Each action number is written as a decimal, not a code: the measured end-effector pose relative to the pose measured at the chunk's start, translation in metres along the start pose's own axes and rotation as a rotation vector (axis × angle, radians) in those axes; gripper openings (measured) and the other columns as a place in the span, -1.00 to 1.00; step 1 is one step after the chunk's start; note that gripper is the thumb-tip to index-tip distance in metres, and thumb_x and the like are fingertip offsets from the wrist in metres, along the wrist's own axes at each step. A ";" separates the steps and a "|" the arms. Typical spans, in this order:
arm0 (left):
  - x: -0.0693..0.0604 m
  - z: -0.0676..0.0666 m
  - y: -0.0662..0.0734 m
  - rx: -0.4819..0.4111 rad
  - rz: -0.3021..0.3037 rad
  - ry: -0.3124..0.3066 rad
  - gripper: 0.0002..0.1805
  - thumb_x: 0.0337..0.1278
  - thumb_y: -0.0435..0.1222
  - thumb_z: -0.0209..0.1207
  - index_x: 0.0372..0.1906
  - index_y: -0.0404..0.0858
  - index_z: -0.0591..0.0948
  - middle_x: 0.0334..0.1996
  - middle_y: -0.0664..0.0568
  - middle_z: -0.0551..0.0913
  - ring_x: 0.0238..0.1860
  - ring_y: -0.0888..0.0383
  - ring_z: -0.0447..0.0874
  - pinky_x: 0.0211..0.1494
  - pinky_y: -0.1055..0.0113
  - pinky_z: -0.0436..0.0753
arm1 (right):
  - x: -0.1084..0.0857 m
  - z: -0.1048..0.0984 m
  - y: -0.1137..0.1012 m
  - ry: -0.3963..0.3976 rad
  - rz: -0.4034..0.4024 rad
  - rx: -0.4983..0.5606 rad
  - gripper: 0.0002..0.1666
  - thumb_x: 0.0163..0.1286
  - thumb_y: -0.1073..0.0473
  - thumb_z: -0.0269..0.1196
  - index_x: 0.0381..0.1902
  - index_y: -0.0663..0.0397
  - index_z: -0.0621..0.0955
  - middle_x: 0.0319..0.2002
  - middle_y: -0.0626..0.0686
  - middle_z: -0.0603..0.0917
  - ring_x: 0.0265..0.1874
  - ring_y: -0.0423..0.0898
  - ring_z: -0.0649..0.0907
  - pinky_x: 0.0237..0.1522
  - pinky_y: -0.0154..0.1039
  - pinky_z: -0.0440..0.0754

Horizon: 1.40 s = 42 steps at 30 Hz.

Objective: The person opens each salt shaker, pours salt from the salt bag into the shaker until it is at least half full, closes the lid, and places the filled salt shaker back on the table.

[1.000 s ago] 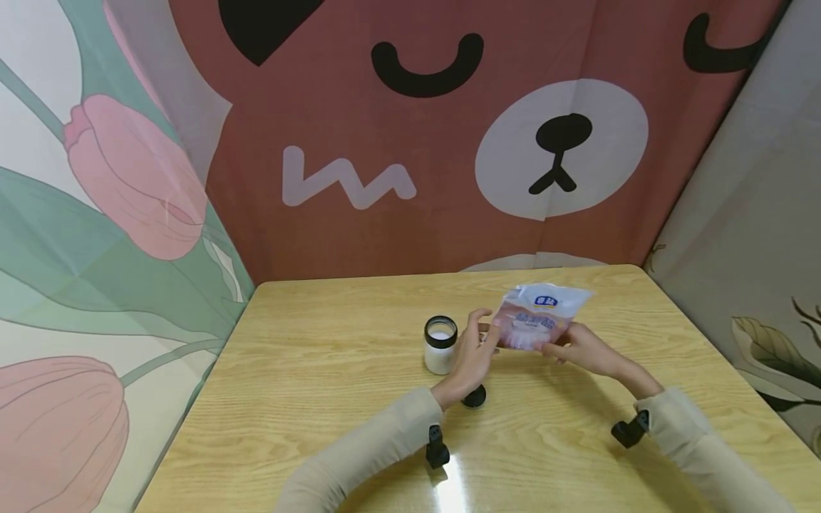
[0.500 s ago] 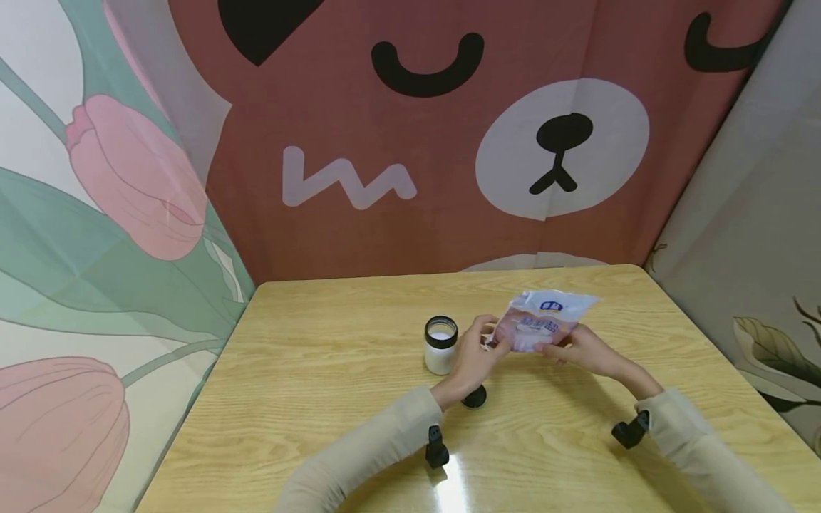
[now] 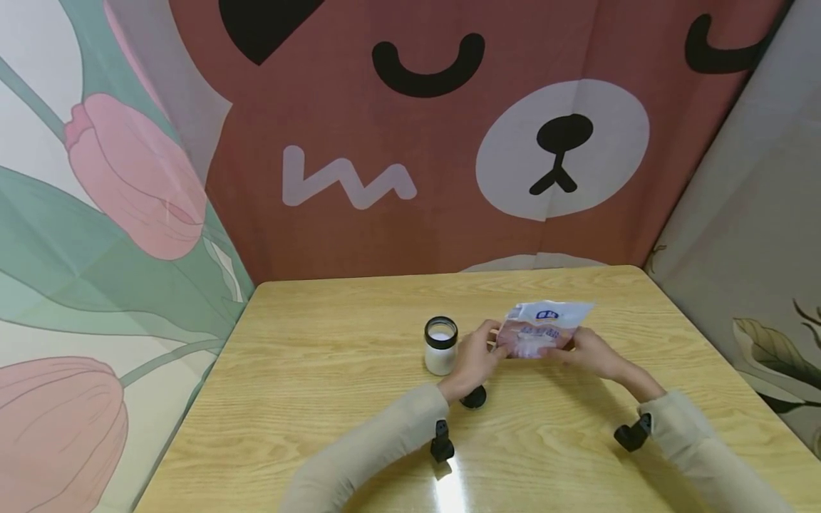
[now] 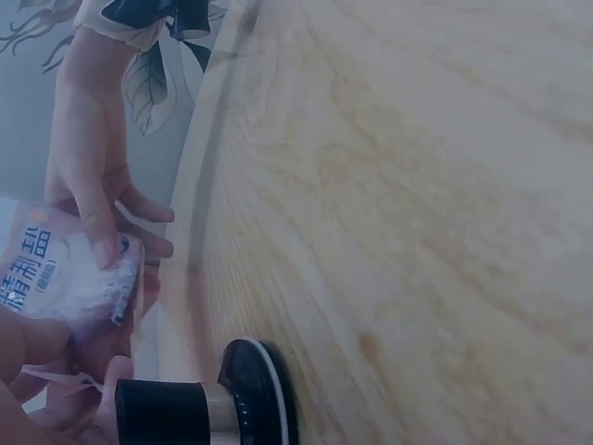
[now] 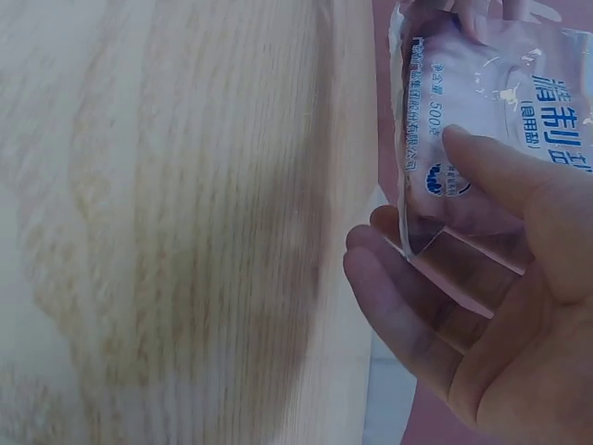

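Observation:
Held up above the table is a pink-and-white plastic bag of salt (image 3: 537,330), with blue lettering in both wrist views. My left hand (image 3: 473,362) pinches its lower left side. My right hand (image 3: 595,354) grips the lower right, its thumb on the printed face and its other fingers behind or below, as the right wrist view shows. A jar (image 3: 440,356) with a black rim stands uncovered just left of my left hand, white inside. Partly behind my left wrist lies a round black lid-like piece (image 3: 473,399); the left wrist view shows its disc (image 4: 255,394) and black knob (image 4: 162,413).
The wooden table (image 3: 321,385) runs back to a hanging cloth (image 3: 353,235) printed with a bear's face. Flowered cloth (image 3: 128,299) hangs on the left, and a pale leaf-patterned one (image 3: 757,235) on the right. A black wrist camera sits on each sleeve.
The salt bag has sunk slightly and tilted briefly on the way. My left fingers have shifted lower along its left side. The jar and the black piece stay in place.

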<state>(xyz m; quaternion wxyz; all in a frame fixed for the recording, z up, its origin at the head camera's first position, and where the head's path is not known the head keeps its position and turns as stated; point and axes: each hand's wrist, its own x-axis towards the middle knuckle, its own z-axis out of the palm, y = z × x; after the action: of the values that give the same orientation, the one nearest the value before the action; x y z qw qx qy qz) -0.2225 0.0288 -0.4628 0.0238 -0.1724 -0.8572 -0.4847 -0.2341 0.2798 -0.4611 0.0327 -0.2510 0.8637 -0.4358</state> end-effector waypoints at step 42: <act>0.007 0.038 0.003 0.324 0.075 0.004 -0.93 0.30 -0.49 0.11 -0.25 -0.34 0.59 -0.39 -0.04 0.59 -0.27 0.07 0.62 -0.28 0.25 0.61 | -0.001 0.006 0.026 0.153 0.079 -0.131 -0.49 0.09 0.29 0.53 -0.07 0.48 0.59 -0.26 0.21 0.71 -0.38 -0.22 0.52 -0.38 -0.37 0.52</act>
<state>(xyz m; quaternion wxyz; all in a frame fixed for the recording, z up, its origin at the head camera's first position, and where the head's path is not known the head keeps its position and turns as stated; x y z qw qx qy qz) -0.2232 0.0640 -0.4788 0.0710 -0.1972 -0.9170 -0.3395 -0.2423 0.2887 -0.4854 -0.0329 -0.1844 0.8995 -0.3948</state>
